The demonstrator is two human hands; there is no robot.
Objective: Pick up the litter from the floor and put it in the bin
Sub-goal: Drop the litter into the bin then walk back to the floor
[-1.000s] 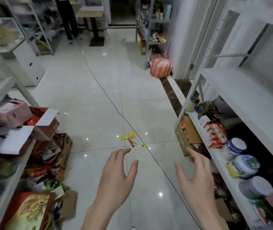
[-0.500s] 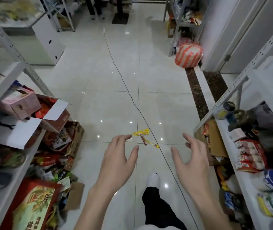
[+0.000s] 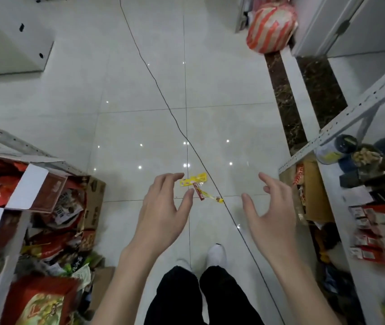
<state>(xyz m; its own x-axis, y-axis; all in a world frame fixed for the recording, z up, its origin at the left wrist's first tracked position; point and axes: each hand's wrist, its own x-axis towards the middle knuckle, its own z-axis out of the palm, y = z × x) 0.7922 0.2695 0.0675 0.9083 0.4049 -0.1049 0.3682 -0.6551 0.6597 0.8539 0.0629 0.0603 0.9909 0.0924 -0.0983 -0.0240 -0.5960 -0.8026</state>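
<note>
Litter (image 3: pixel 197 187), a few yellow and red wrappers, lies on the pale tiled floor (image 3: pixel 140 95) just ahead of my white shoes (image 3: pixel 216 255), beside a thin black cable (image 3: pixel 154 73). My left hand (image 3: pixel 163 212) hangs over it, fingers spread wide, holding nothing. My right hand (image 3: pixel 268 214) is off to the side, also spread and empty. Cluttered shelves (image 3: pixel 360 109) flank me.
</note>
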